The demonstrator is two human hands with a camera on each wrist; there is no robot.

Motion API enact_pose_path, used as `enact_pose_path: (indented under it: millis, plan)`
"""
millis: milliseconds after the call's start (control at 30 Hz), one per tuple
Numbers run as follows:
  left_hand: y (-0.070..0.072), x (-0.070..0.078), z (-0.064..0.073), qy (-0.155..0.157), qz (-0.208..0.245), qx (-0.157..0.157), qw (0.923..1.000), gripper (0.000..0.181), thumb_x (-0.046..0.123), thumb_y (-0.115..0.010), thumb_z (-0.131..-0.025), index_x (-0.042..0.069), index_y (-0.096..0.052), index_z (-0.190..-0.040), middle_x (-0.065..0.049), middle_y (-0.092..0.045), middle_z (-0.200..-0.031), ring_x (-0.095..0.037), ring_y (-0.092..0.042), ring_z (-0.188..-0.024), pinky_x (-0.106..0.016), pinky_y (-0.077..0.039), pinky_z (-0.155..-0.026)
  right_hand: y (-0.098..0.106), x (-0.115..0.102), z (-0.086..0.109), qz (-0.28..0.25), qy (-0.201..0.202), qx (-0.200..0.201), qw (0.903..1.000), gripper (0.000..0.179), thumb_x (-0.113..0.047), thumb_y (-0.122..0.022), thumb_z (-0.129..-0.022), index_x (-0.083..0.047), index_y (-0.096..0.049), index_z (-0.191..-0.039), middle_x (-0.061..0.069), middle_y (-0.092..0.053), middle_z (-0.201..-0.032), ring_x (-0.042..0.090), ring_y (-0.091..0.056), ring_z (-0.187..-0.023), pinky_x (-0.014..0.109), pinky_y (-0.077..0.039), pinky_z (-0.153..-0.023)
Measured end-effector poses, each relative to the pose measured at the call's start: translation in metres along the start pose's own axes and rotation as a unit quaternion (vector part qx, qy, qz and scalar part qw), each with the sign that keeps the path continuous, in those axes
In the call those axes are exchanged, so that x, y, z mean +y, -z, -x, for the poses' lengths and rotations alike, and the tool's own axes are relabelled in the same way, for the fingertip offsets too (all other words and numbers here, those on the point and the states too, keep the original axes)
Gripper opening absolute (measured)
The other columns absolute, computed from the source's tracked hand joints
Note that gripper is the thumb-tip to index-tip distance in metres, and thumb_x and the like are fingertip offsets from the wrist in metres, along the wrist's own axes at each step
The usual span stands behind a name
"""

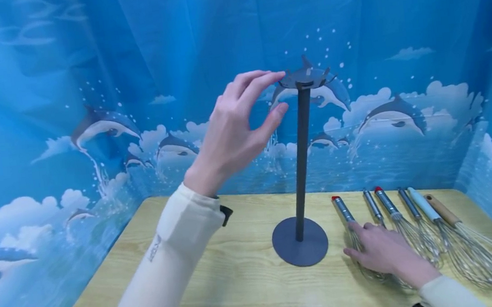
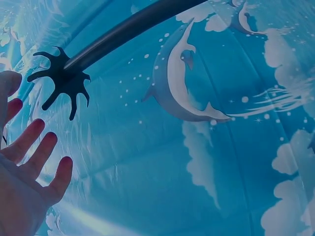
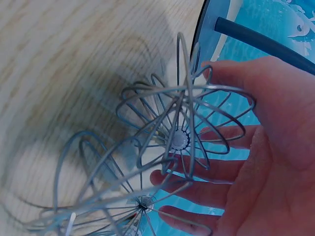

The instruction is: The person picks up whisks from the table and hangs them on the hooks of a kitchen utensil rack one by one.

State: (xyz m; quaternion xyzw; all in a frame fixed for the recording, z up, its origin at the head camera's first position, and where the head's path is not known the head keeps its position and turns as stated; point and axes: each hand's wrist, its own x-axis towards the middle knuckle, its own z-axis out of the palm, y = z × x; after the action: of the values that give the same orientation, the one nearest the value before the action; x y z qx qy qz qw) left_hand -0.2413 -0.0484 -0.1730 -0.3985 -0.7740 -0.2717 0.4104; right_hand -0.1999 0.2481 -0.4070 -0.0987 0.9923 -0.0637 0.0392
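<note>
A dark stand with a round base and a ring of upturned hooks [image 1: 305,78] at its top stands on the table. My left hand [image 1: 235,119] is raised at the hooks' left side, thumb and fingers apart, nothing between them. In the head view the index fingertip appears at a hook; contact is unclear. My right hand [image 1: 384,251] reaches low over the leftmost steel whisk [image 1: 343,208], which has a red end and lies on the table. Its wires [image 3: 184,108] sit between the spread thumb and loosely extended fingers, in the right wrist view.
To the right lie more whisks: a slim steel one [image 1: 372,205], a red-ended one [image 1: 387,201], a dark-handled one [image 1: 407,202], one with a light blue handle [image 1: 423,203], and a wooden-handled one [image 1: 442,209]. A dolphin-print curtain [image 1: 215,36] surrounds the wooden table [image 1: 237,279].
</note>
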Motion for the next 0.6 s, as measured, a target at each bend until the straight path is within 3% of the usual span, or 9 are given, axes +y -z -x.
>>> enact_pose_path:
  millis: [100, 367, 500, 600]
  plan:
    - [-0.003, 0.0, -0.008, 0.001, 0.001, -0.007, 1.0, 0.042, 0.032, -0.064, -0.101, 0.016, -0.061, -0.141, -0.007, -0.058, -0.145, -0.02, -0.049, -0.138, -0.043, -0.041, -0.114, 0.0, 0.0, -0.001, 0.0, -0.001, -0.001, 1.0, 0.074, -0.046, -0.074, -0.09, 0.0, -0.053, -0.144, 0.027, -0.068, -0.111, 0.018, -0.059, -0.062, 0.035, -0.048, -0.049]
    - [-0.012, 0.0, -0.022, -0.009, -0.013, -0.032, 0.9993, 0.034, 0.029, -0.058, -0.105, 0.017, -0.065, -0.136, -0.009, -0.061, -0.137, -0.023, -0.054, -0.126, -0.039, -0.045, -0.105, 0.0, -0.002, -0.007, -0.025, -0.03, -0.001, 0.9992, 0.067, -0.037, -0.076, -0.089, 0.001, -0.055, -0.141, 0.027, -0.067, -0.113, 0.022, -0.063, -0.071, 0.039, -0.051, -0.052]
    - [-0.017, 0.001, -0.024, -0.001, -0.033, -0.06, 0.9977, 0.032, 0.029, -0.054, -0.107, 0.02, -0.063, -0.136, -0.008, -0.062, -0.134, -0.024, -0.054, -0.125, -0.04, -0.046, -0.102, -0.001, -0.003, -0.012, -0.042, -0.04, -0.004, 0.9983, 0.073, -0.034, -0.077, -0.088, 0.004, -0.049, -0.145, 0.026, -0.068, -0.11, 0.024, -0.065, -0.074, 0.04, -0.052, -0.055]
    - [-0.021, 0.001, -0.023, 0.009, -0.044, -0.064, 0.9969, 0.032, 0.03, -0.054, -0.107, 0.021, -0.063, -0.136, -0.007, -0.062, -0.132, -0.025, -0.052, -0.127, -0.043, -0.046, -0.103, -0.003, -0.003, -0.015, -0.058, -0.043, -0.012, 0.9973, 0.078, -0.03, -0.077, -0.089, 0.007, -0.042, -0.149, 0.023, -0.069, -0.104, 0.021, -0.062, -0.071, 0.037, -0.049, -0.055]
